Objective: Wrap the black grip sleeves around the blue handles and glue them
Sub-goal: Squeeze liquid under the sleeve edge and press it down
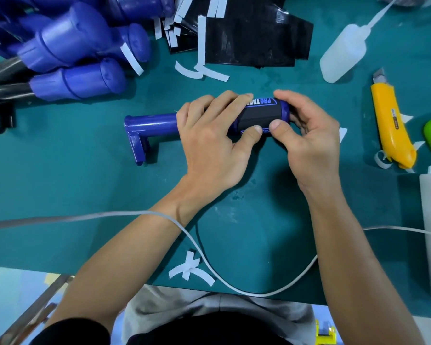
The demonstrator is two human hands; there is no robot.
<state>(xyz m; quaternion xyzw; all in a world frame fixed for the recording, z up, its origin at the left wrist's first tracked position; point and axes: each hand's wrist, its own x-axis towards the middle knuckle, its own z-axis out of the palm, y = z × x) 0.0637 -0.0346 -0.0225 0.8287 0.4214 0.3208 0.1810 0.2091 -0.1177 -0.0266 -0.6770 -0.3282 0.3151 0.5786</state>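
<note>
Blue handle (154,125), flat on the table (85,190); black sleeve (259,118) round its end, left hand (209,143) and right hand (309,135) both curled on it, thumbs (256,130) seemingly pressing its seam down.

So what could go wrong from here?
The left hand and right hand press the black grip sleeve onto the blue handle with their thumbs; releasing early may let its edge lift.
The yellow utility knife lies blade-out near the right hand.
The white cable crosses the left forearm and could snag.
</note>
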